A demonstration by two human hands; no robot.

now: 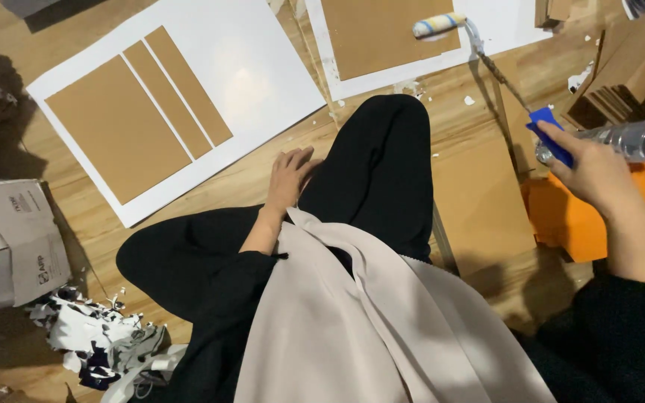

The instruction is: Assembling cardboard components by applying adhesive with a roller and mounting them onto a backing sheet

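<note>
A white sheet (263,75) lies flat on the wooden floor (278,168), three brown card pieces (117,127) sitting on it side by side. Top centre, another white sheet (502,22) carries one brown card panel (382,33). Over on the left, a cardboard box (16,239), and just below it a heap of torn paper scraps (98,339). Orange paper (569,224) sits on the right, with stacked cardboard (628,75) above.

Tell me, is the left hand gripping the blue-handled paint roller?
No, the left hand rests empty on the black trouser leg; the right hand holds the roller's blue handle.
</note>
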